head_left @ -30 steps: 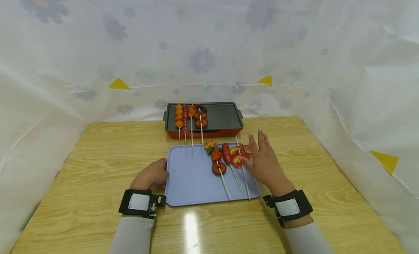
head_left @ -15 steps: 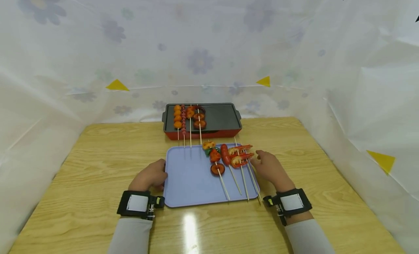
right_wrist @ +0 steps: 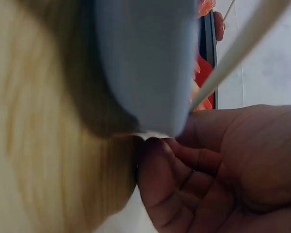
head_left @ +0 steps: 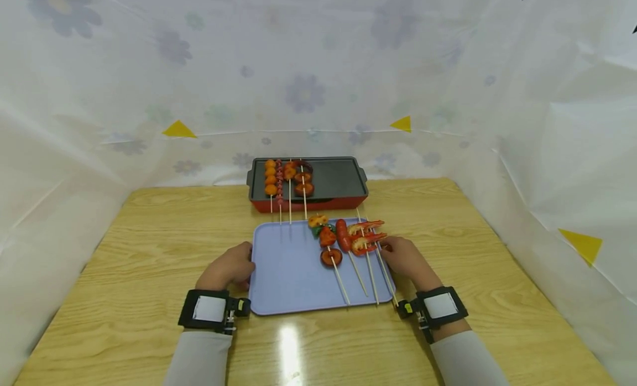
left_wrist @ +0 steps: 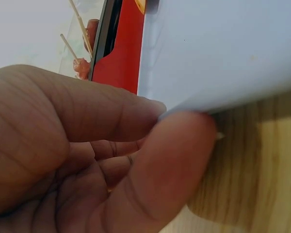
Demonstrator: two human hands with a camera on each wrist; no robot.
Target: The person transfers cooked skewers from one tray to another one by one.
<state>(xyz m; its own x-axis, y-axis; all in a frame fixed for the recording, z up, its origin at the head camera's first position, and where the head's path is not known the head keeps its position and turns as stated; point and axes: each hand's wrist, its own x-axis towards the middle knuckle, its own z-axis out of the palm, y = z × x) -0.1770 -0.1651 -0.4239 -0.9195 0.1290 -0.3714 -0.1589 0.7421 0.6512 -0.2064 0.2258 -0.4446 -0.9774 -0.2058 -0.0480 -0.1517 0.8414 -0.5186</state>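
A pale blue tray (head_left: 288,270) lies on the wooden table. My left hand (head_left: 233,266) grips its left edge; in the left wrist view thumb and index finger pinch the tray (left_wrist: 223,48) at its rim. On the opposite side my right hand (head_left: 409,261) holds the right edge, its curled fingers meeting the tray (right_wrist: 145,63) in the right wrist view. Across the tray's right half lie a mixed vegetable skewer (head_left: 327,236), a sausage skewer (head_left: 343,235) and shrimp skewers (head_left: 365,243). Some sticks poke past the tray's edges.
Behind the tray stands a red grill with a black top (head_left: 338,176). Its left half carries a skewer of orange balls (head_left: 270,178), a thin red skewer (head_left: 280,181) and a mushroom skewer (head_left: 304,188), among others. A flowered white sheet (head_left: 318,71) hangs behind.
My right hand, raised with spread fingers over the shrimp skewers a second ago, has come down to the tray's right edge and taken hold. The left hand keeps its grip.
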